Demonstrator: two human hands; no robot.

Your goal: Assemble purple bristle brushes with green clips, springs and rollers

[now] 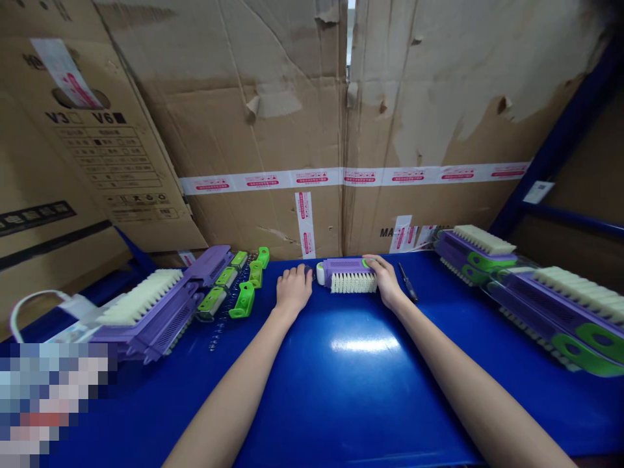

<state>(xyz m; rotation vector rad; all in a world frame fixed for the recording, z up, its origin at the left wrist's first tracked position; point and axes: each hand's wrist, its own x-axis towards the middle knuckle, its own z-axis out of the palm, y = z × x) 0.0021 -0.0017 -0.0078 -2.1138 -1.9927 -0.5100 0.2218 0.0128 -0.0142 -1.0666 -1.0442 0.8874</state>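
Note:
A purple brush [347, 274] with white bristles lies on its side near the back of the blue table [351, 383]. My right hand [387, 279] is closed round its right end, fingers over the top by a green part. My left hand [293, 288] rests just left of the brush's white end cap, fingers curled down on the table; whether it holds anything is hidden.
Purple brushes [146, 305] lie stacked at the left with several green clips [244, 296] beside them. More purple-and-green brushes [546, 299] are stacked at the right. A dark screwdriver [407, 282] lies right of my right hand. Cardboard boxes [302, 117] wall the back.

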